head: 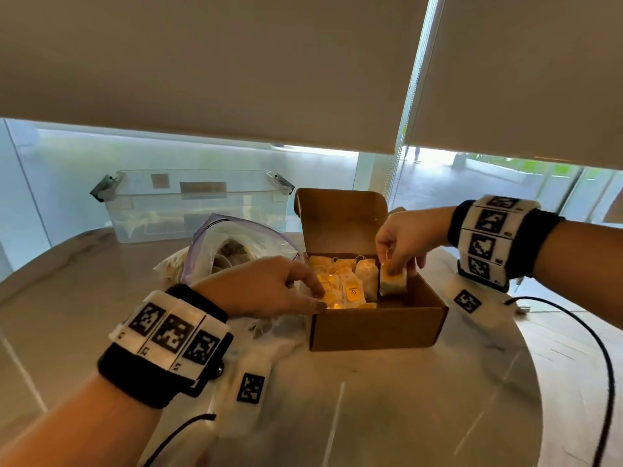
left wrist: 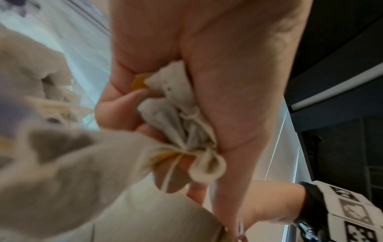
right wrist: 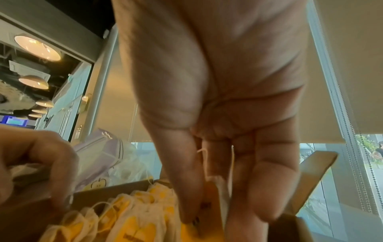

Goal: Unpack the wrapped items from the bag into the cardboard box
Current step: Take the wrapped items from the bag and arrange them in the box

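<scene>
An open cardboard box (head: 377, 328) stands mid-table, its left half filled with several small cloth pouches (head: 340, 284) bearing yellow labels. My right hand (head: 394, 264) pinches one such pouch (head: 392, 281) upright over the box's right half, thumb and fingers on its sides; the right wrist view shows that pouch (right wrist: 213, 196) between them. My left hand (head: 310, 294) is at the box's front left corner. In the left wrist view its curled fingers grip the gathered necks of cloth pouches (left wrist: 180, 117). A clear zip bag (head: 215, 230) lies open behind the left hand.
A clear plastic bin (head: 195, 203) with latches stands at the back left. A black cable (head: 600, 358) curves along the round table's (head: 371, 416) right edge. White marker strips (head: 251, 389) lie on the table near my left wrist.
</scene>
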The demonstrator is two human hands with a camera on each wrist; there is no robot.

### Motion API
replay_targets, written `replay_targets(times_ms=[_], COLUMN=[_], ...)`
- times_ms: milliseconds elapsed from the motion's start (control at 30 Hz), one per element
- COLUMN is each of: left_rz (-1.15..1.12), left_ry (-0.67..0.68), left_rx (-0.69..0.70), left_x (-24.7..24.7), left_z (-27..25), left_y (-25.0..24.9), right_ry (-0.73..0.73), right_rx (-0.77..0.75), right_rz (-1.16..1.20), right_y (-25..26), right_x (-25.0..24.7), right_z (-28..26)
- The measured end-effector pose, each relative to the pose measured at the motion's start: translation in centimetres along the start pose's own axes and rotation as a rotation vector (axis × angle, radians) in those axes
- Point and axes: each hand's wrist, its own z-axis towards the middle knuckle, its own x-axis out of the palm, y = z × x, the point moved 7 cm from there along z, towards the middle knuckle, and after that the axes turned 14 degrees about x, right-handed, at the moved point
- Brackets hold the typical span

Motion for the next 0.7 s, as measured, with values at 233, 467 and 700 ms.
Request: replay_targets(times_ms=[233,467,700], left_rz=[-0.088,-0.123,-0.154], left_ry=[0.008,0.011,0.036], left_rx=[0.042,0.077,0.08], left_x=[0.5,0.6,0.8], left_z=[0.2,0.3,0.4], left_y=[0.4,0.7,0.7], right_ry=[0.151,0.239,0.088], right_rx=[0.102,0.175,0.172], right_rz=[-0.077,-0.125,-0.06], right_y=[2.5,2.8,2.4], right_x=[1.2,2.8,1.7], right_z=[2.3,3.4,3.6])
